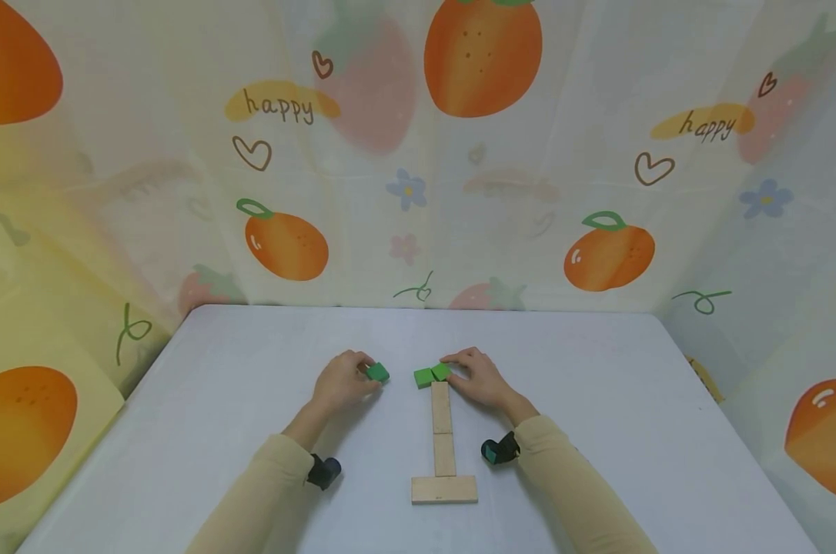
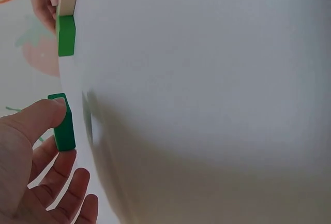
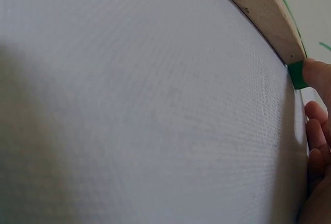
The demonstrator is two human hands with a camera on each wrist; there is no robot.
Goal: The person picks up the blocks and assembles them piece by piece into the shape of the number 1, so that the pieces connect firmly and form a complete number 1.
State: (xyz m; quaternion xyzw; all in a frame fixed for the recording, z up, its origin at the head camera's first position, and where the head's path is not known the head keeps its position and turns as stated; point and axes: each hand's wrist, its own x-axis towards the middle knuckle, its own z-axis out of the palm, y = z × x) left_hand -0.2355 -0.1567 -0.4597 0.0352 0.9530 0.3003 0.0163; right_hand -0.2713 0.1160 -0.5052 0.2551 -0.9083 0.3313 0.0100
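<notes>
My left hand [image 1: 340, 382] pinches a dark green block [image 1: 378, 373] between thumb and fingers; in the left wrist view this block [image 2: 63, 125] appears held off the white surface, above its shadow. My right hand [image 1: 483, 381] has its thumb and fingers on a small green block [image 1: 442, 372] at the far end of a row of plain wooden blocks. The right wrist view shows the thumb against that block [image 3: 297, 75], beside a wooden block's end. Another bright green block [image 1: 423, 378] lies tilted just to its left, touching or almost touching it.
Two wooden blocks, a far one [image 1: 442, 408] and a nearer one [image 1: 444, 454], lie end to end towards me. Crosswise at their near end lies a longer wooden block [image 1: 444, 490]. A white table [image 1: 570, 354] carries everything, with a fruit-printed curtain [image 1: 362, 215] behind.
</notes>
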